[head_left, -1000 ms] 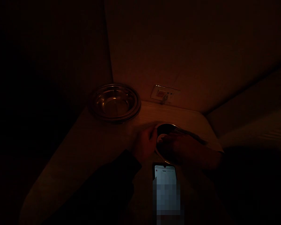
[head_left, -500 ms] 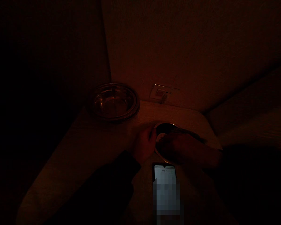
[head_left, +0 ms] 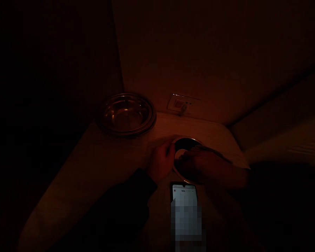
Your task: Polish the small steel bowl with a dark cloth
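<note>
The scene is very dark. My left hand [head_left: 161, 161] grips the left rim of a small metal bowl [head_left: 187, 141] on a pale table [head_left: 99, 168], its fingers curled round the edge. My right hand [head_left: 207, 166] reaches into the bowl from the right, fingertips pressed together on a small whitish lump [head_left: 181, 153] that I cannot name. Most of the bowl's inside is hidden under that hand.
A larger shiny metal bowl [head_left: 126, 113] stands at the table's far left corner. A lit phone [head_left: 186, 210] lies near me in front of the small bowl. A wall socket [head_left: 179, 103] sits on the wall behind. The table's right edge drops off beyond the right arm.
Both hands stay at the small bowl with only slight finger shifts. The view has drifted a little and grown darker.
</note>
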Demonstrator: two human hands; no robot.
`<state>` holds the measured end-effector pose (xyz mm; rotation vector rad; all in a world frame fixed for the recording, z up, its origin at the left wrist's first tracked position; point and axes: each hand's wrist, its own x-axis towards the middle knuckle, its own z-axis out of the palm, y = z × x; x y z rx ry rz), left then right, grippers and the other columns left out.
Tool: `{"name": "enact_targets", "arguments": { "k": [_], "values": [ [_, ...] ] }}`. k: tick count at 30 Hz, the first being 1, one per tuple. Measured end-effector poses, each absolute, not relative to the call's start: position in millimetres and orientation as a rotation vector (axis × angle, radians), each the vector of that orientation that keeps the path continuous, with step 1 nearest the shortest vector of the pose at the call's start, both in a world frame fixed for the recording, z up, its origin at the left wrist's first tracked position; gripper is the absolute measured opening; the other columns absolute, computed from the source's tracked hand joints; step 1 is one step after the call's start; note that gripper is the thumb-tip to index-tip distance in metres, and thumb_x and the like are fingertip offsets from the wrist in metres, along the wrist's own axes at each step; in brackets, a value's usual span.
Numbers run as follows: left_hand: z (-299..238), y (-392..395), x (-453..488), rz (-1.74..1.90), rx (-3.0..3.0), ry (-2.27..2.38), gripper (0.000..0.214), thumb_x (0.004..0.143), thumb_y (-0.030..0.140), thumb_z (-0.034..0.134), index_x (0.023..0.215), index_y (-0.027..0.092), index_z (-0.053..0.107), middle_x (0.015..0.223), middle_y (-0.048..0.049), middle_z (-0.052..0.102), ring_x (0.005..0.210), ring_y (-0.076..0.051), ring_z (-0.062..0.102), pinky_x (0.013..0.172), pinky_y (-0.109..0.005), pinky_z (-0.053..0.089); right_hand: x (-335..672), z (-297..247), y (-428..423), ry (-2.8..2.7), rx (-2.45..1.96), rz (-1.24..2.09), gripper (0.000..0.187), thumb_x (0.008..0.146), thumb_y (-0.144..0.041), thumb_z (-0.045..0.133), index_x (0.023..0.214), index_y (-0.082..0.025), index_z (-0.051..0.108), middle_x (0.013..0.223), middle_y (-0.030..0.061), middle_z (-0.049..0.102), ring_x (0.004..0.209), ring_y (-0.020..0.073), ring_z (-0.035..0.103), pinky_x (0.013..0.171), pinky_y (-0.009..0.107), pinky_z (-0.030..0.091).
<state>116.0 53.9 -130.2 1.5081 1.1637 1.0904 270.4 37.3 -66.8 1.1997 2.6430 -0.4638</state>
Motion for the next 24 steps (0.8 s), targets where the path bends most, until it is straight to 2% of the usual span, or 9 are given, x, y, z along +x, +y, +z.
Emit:
{"name": "enact_targets", "arguments": {
  "k": [3, 7, 9, 17, 24],
  "values": [
    [-128.9, 53.5, 115.4, 1.079, 1.512, 1.138, 0.032, 0.088, 0.021, 0.04, 0.11, 0.013, 0.062, 0.107, -0.0089, 0.069, 0.096, -0.019, 0.065, 0.085, -0.03, 0.05, 268.3, -70.3, 41.2, 2.647, 1.272, -0.436, 0.019, 0.084, -0.016, 0.053, 0.092, -0.024, 0.069, 0.095, 0.0036, 0.064, 0.085, 0.0166, 0.059, 0.072, 0.027, 0.041],
    [-127.9, 52.9, 113.4, 1.072, 1.56, 1.172, 0.03, 0.088, 0.022, 0.041, 0.103, 0.014, 0.066, 0.102, -0.0075, 0.071, 0.094, -0.019, 0.066, 0.085, -0.029, 0.05, 259.0, -74.8, 46.9, 2.635, 1.43, -0.214, 0.023, 0.084, -0.014, 0.052, 0.099, -0.02, 0.068, 0.099, 0.0072, 0.063, 0.091, 0.02, 0.057, 0.078, 0.03, 0.041],
    [-128.4, 53.0, 113.1, 1.062, 1.551, 1.187, 0.031, 0.088, 0.023, 0.041, 0.105, 0.015, 0.065, 0.102, -0.0077, 0.071, 0.093, -0.02, 0.066, 0.084, -0.03, 0.05, 257.3, -76.0, 48.6, 2.608, 1.475, -0.164, 0.022, 0.085, -0.016, 0.05, 0.098, -0.019, 0.068, 0.097, 0.0076, 0.062, 0.09, 0.0209, 0.057, 0.077, 0.031, 0.042],
    [-128.0, 52.4, 114.8, 1.11, 1.551, 1.182, 0.033, 0.089, 0.023, 0.04, 0.114, 0.015, 0.06, 0.112, -0.0077, 0.067, 0.102, -0.018, 0.062, 0.091, -0.029, 0.047, 273.8, -63.2, 44.3, 2.591, 1.273, -0.333, 0.019, 0.087, -0.021, 0.05, 0.093, -0.022, 0.068, 0.094, 0.0053, 0.065, 0.084, 0.0185, 0.06, 0.072, 0.028, 0.043],
    [-121.8, 45.7, 114.4, 1.097, 1.575, 1.114, 0.035, 0.09, 0.026, 0.039, 0.118, 0.017, 0.057, 0.119, -0.0048, 0.065, 0.109, -0.016, 0.059, 0.095, -0.026, 0.045, 281.5, -53.2, 20.6, 2.621, 1.391, -0.095, 0.03, 0.082, -0.018, 0.059, 0.11, -0.028, 0.062, 0.109, 0.0048, 0.063, 0.094, 0.0223, 0.058, 0.075, 0.032, 0.043]
  ]
}}
